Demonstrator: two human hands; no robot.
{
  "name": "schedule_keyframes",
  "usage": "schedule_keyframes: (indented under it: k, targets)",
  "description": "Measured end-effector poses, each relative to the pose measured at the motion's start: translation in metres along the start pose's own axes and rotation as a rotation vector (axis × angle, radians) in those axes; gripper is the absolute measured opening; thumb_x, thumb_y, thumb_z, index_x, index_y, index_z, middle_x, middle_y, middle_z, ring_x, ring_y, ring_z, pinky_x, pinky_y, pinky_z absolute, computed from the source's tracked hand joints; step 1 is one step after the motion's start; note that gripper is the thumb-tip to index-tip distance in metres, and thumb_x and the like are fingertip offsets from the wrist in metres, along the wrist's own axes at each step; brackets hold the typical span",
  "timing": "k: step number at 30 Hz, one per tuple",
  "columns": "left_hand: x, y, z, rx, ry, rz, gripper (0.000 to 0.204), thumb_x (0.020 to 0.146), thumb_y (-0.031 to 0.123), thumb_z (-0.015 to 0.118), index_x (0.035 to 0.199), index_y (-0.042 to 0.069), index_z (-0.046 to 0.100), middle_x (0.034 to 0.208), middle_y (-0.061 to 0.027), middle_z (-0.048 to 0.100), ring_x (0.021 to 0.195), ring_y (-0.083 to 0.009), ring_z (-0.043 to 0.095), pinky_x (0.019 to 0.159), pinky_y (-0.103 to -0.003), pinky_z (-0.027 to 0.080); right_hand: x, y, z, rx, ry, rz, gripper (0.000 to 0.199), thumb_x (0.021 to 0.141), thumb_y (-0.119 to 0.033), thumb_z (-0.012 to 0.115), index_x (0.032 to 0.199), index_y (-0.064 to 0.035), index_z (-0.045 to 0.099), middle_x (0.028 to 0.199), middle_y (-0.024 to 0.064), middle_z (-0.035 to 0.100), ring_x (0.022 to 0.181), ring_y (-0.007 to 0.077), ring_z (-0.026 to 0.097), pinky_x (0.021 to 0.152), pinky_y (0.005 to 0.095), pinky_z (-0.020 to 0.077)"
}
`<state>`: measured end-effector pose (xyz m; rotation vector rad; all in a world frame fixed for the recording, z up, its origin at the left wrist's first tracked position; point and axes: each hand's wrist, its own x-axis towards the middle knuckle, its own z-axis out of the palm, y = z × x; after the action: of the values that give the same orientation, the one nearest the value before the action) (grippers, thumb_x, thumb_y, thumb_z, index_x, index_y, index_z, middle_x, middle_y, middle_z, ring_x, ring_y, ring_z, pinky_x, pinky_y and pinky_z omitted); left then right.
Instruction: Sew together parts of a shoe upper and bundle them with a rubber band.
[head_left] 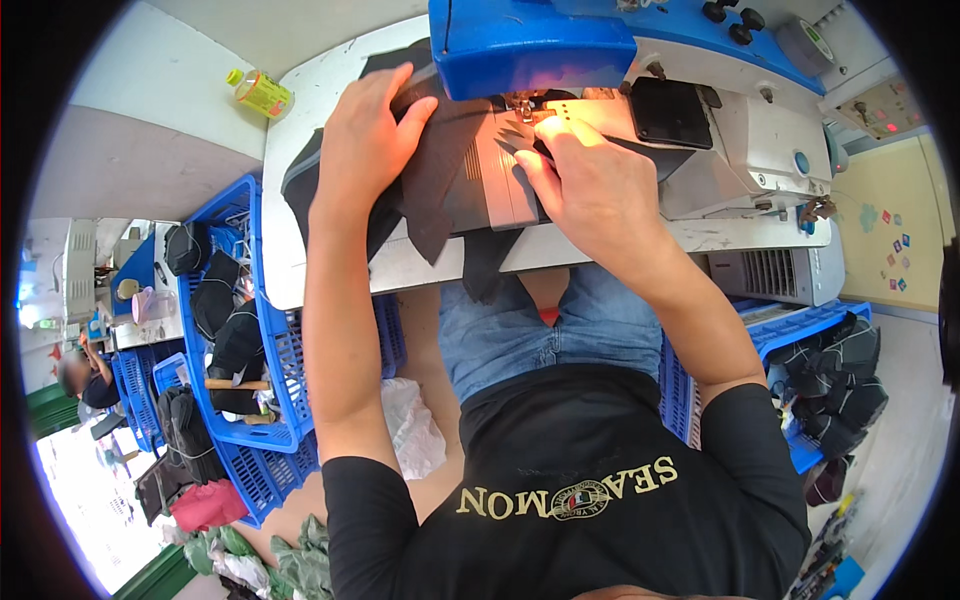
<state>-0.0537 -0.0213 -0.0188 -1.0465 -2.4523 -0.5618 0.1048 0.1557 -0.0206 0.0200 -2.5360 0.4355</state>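
Observation:
My left hand [370, 130] lies on dark grey fabric [440, 160] left of the needle area, thumb spread from the fingers. The fabric spreads over the sewing machine's metal plate [508, 185], and its pointed ends hang toward the table's front edge. Just in front of the presser foot [524, 108], my right hand [605, 190] is closed on a small dark tool with pointed blades, apparently thread snips [512, 138]. The blades point left over the fabric. The blue sewing machine head [540, 50] rises behind, its lamp lighting the spot. The right fingers partly hide the snips.
A dark phone [672, 112] lies on the machine bed at right. A small bottle [262, 93] stands back left. Blue crates [290, 400] with dark goods flank the table [285, 250]; another blue crate [815, 335] is at right. A person [95, 385] sits far left.

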Motion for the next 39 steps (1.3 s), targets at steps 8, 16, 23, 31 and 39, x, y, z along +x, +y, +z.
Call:
schedule_keyframes:
  k: [8,16,23,31,39]
  targets:
    - [-0.022,0.008,-0.006,-0.299,0.235,-0.077,0.022,0.076,0.008,0.072,0.097,0.006,0.068,0.096,-0.0078,0.069,0.088,-0.0244,0.063,0.079,-0.033,0.050,0.014,-0.012,0.011,-0.107,-0.079,0.081,0.017,0.082,-0.022,0.064,0.088,-0.0073,0.059,0.074,0.0081,0.063,0.063,0.0275,0.063,0.055,0.0364,0.0504]
    - [-0.028,0.012,-0.032,-0.215,0.315,-0.072,0.022,0.077,0.005,0.071,0.099,0.006,0.069,0.096,-0.0102,0.068,0.089,-0.0243,0.064,0.081,-0.032,0.050,0.019,-0.008,0.019,-0.154,-0.062,0.049,0.017,0.084,-0.025,0.062,0.090,-0.0091,0.061,0.065,0.0092,0.062,0.058,0.0286,0.063,0.054,0.0371,0.0501]
    - [-0.053,-0.049,-0.070,0.062,0.202,-0.257,0.020,0.083,0.009,0.062,0.102,0.007,0.068,0.102,-0.0122,0.067,0.097,-0.0287,0.062,0.087,-0.036,0.047,0.004,-0.014,0.005,0.161,0.072,-0.012,0.024,0.081,-0.022,0.069,0.096,-0.0047,0.061,0.069,0.0093,0.063,0.056,0.0259,0.062,0.052,0.0346,0.0488]
    - [-0.100,-0.052,0.004,-0.140,0.474,-0.196,0.021,0.078,0.001,0.058,0.098,0.003,0.066,0.099,-0.0142,0.064,0.090,-0.0323,0.062,0.081,-0.039,0.049,-0.059,-0.001,0.005,0.420,0.008,-0.281,0.035,0.071,-0.031,0.077,0.092,-0.0074,0.062,0.067,0.0029,0.062,0.056,0.0193,0.061,0.048,0.0304,0.0469]
    - [-0.125,-0.002,0.117,-0.310,0.014,-0.089,0.023,0.070,0.004,0.065,0.093,0.004,0.064,0.094,-0.0163,0.064,0.088,-0.0354,0.060,0.074,-0.041,0.048,-0.102,0.034,0.071,0.204,-0.393,-0.093,0.018,0.084,-0.022,0.060,0.095,-0.0083,0.062,0.073,0.0095,0.066,0.064,0.0293,0.064,0.054,0.0400,0.0498]
